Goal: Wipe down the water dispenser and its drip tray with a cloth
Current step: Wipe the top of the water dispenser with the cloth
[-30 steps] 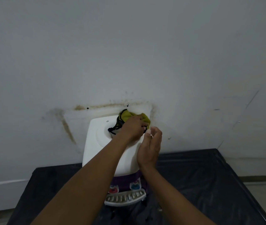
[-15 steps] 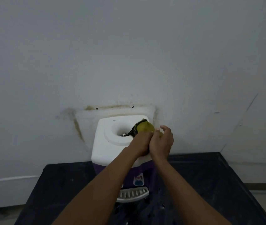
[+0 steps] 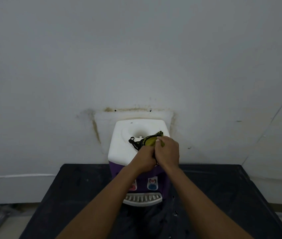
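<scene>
Wall [image 3: 136, 57] grey-white, stained behind unit. Tabletop [image 3: 78, 190] black, carrying water dispenser [image 3: 119, 149], white top, purple front. Drip tray [image 3: 142, 199] at its base. I see left hand [image 3: 143, 158] and right hand [image 3: 167, 153] touching, fingers clenched on yellow-green cloth [image 3: 149, 141] over top opening.
</scene>
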